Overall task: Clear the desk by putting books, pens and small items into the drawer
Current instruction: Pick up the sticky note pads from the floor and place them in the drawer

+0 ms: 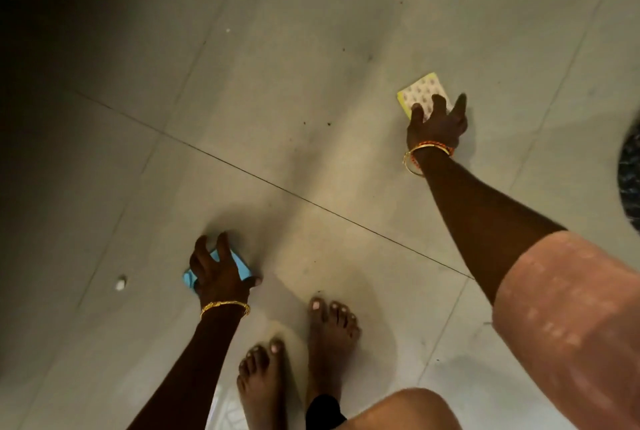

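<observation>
Blue card point(239, 265) is gripped by the left hand point(216, 277) near the feet; farther right, the right hand's point(437, 125) spread fingers press a yellow-edged patterned pad point(420, 92) on the tiled floor point(277, 83).

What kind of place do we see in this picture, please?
Probably an indoor room in a home. The floor is of large pale tiles, the person's bare feet stand on it, and a blue item and a patterned card lie on it under the hands.

- Small flat light-blue rectangular item point(242, 265), lying on the grey tiled floor, partly covered by curled fingers.
- Flat yellow-edged rectangular card point(420, 92) with rows of small printed marks, lying on the floor, near edge under spread fingertips.
</observation>
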The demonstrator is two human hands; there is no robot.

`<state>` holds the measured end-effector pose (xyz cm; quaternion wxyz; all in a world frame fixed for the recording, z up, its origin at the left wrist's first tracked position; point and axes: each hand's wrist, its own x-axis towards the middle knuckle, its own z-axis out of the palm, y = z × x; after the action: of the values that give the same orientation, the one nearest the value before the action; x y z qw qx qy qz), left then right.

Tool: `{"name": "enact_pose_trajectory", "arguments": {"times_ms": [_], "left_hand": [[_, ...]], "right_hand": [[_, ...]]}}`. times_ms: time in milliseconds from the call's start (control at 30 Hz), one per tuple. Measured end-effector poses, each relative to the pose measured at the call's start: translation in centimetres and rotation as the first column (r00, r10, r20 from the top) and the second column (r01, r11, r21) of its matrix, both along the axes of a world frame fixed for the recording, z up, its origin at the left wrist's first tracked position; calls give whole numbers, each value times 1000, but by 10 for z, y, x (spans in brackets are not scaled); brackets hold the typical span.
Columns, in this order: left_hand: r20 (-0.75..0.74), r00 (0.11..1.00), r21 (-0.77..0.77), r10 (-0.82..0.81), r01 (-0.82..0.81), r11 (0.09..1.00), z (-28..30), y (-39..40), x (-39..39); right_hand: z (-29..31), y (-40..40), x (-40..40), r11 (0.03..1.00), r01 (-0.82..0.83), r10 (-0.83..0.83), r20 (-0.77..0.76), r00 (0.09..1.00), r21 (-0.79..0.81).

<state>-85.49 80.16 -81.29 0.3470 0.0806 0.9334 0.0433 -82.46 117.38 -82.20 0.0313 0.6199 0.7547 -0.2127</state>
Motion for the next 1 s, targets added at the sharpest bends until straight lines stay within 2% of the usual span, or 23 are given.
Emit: {"name": "enact_pose_trajectory", "arguments": {"times_ms": [100,200,300,400,500,667,700,767,800,833,900,933,1000], "left_hand": [[-29,1000,-10,5,-6,1000,-2,-2,-2],[3,1000,-130,-6,7,991,1,-3,-6],[78,996,-227,54,-35,973,3,3,-8],[102,991,-261,85,-56,964,1,11,-10],[74,990,-278,121,-96,956,1,9,-7],[42,973,-262,225,-207,943,-1,-5,-10],[50,971,-273,234,-212,938,-1,-7,-12],[88,981,-315,172,-137,939,5,-10,-19],[102,987,-336,125,-84,938,11,-11,-22],[116,990,-346,86,-41,937,20,-11,-25],[152,987,-320,52,-1,947,44,-9,-27],[181,980,-266,86,-35,963,61,-7,-29],[265,937,-91,226,-209,974,102,-2,-33]], "right_hand": [[-11,11,-4,999,-6,8,39,999,-35],[-15,15,-6,998,29,-28,18,999,-52],[-12,12,-9,997,71,-70,40,997,-43],[-5,5,-9,976,194,-192,32,981,-95],[-7,-8,-5,899,373,-382,8,924,-228],[-11,-36,2,774,468,-602,-264,754,-427],[-12,-42,4,747,480,-641,-305,704,-460],[-7,-57,7,623,488,-769,-367,523,-611],[2,-66,9,546,461,-826,-355,438,-699],[12,-76,10,493,431,-856,-334,395,-755],[34,-94,16,448,388,-868,-289,403,-806],[49,-103,19,427,373,-871,-265,414,-824],[85,-123,22,384,374,-876,-204,437,-844]]}}
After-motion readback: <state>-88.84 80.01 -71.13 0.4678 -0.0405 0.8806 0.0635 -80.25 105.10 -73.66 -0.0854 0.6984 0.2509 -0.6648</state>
